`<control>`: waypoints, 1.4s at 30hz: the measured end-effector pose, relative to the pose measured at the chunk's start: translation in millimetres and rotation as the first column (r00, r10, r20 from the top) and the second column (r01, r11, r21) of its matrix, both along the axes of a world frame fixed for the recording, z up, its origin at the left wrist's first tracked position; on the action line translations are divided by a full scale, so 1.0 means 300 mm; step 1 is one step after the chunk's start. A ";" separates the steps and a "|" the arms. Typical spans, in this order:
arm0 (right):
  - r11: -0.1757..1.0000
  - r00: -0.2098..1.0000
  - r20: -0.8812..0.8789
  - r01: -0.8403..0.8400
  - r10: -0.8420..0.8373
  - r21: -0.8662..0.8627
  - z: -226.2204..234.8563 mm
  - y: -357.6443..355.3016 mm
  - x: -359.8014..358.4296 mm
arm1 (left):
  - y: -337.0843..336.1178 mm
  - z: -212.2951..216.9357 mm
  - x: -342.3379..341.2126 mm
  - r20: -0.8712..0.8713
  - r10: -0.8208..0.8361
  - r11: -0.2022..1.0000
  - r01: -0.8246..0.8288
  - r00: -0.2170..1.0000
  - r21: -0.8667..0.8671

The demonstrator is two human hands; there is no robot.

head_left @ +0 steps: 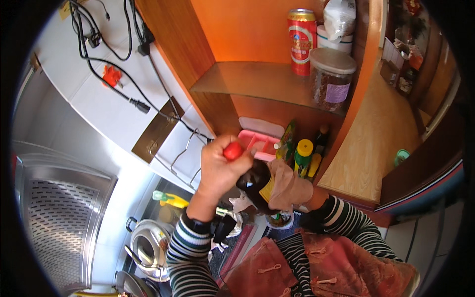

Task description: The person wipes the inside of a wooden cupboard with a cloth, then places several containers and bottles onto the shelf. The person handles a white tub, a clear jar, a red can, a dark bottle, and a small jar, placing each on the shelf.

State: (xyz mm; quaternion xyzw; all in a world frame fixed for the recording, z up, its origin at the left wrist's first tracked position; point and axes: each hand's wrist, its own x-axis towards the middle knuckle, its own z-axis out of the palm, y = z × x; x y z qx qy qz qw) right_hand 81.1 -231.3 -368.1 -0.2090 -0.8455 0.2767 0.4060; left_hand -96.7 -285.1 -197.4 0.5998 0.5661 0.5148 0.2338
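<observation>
Here we hold a dark brown bottle [254, 185] tilted in front of the open wooden cupboard [208, 54]. Our left hand [220, 168] is curled tightly around its red cap [233, 151], fingers pressed together over the top. Our right hand [289, 188] wraps the bottle's body lower down, at about four o'clock from the cap, covering a yellow label [267, 189] of which only an edge shows.

On the upper shelf [247, 81], at twelve o'clock from our hands, stands a red can [302, 42] with a white and blue oval label. Just beside it, at its three o'clock, sits a clear jar [331, 79] with a pale lid and a purple label, filled with something dark reddish. Behind them rest a white tub [334, 42] and a white bag [340, 17].

On the lower shelf, just past the cap at one o'clock, lies a pink tray [258, 141] with a white lid. To its three o'clock stand a green bottle with a yellow cap [303, 154] and a dark bottle [320, 141].
</observation>
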 end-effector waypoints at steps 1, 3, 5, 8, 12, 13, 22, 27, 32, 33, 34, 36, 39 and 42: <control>0.987 0.990 0.054 -0.125 0.131 -0.105 0.019 0.008 0.021 | 0.009 0.019 0.002 0.096 0.009 1.000 -0.009 0.995 -0.005; 0.823 0.919 -0.131 -0.392 0.372 -0.411 0.087 0.011 0.056 | 0.020 0.071 -0.009 0.159 -0.038 0.998 0.029 0.987 0.054; 0.681 0.831 -0.303 -0.556 0.466 -0.477 0.173 -0.013 0.066 | 0.037 0.133 -0.019 0.202 -0.048 0.993 0.026 0.978 0.113; 0.312 0.856 -0.410 -0.502 0.315 -0.807 0.278 -0.072 0.064 | 0.058 0.249 -0.029 0.297 -0.016 0.959 -0.069 0.955 0.274; 0.710 0.723 -0.593 -0.621 0.355 -0.331 0.258 -0.084 0.058 | 0.138 0.432 -0.041 0.210 0.011 0.880 -0.109 0.978 0.463; 0.720 0.824 -0.361 -0.561 0.437 -0.408 0.233 -0.062 0.095 | 0.172 0.468 -0.039 0.126 0.062 0.858 -0.117 0.990 0.500; 0.801 0.703 -0.689 -0.510 0.178 -0.314 -0.030 -0.024 0.204 | 0.552 0.581 0.016 -0.306 0.022 0.834 0.151 0.952 0.530; 0.658 0.808 -0.522 -0.553 0.274 -0.511 -0.042 0.028 0.349 | 0.706 0.559 0.046 -0.440 0.004 0.909 0.180 0.898 0.377; 0.581 0.713 -0.646 -0.658 0.274 -0.479 -0.077 0.039 0.365 | 0.794 0.545 0.070 -0.465 -0.022 0.921 0.198 0.885 0.334; 0.607 0.695 -0.654 -0.667 0.299 -0.432 -0.081 0.041 0.365 | 0.808 0.545 0.076 -0.469 -0.034 0.914 0.217 0.883 0.343; 0.677 0.682 -0.654 -0.653 0.329 -0.339 -0.083 0.048 0.357 | 0.822 0.546 0.081 -0.473 -0.044 0.906 0.234 0.880 0.352; 0.739 0.745 -0.593 -0.578 0.304 -0.347 -0.081 0.060 0.361 | 0.843 0.547 0.088 -0.483 -0.053 0.893 0.259 0.874 0.369; 0.570 0.858 -0.491 -0.481 0.150 -0.666 -0.064 0.071 0.380 | 0.872 0.546 0.094 -0.516 -0.046 0.887 0.273 0.856 0.373; 0.245 0.825 -0.565 -0.554 0.029 -0.796 -0.036 0.067 0.384 | 0.896 0.539 0.091 -0.563 0.005 0.864 0.281 0.826 0.419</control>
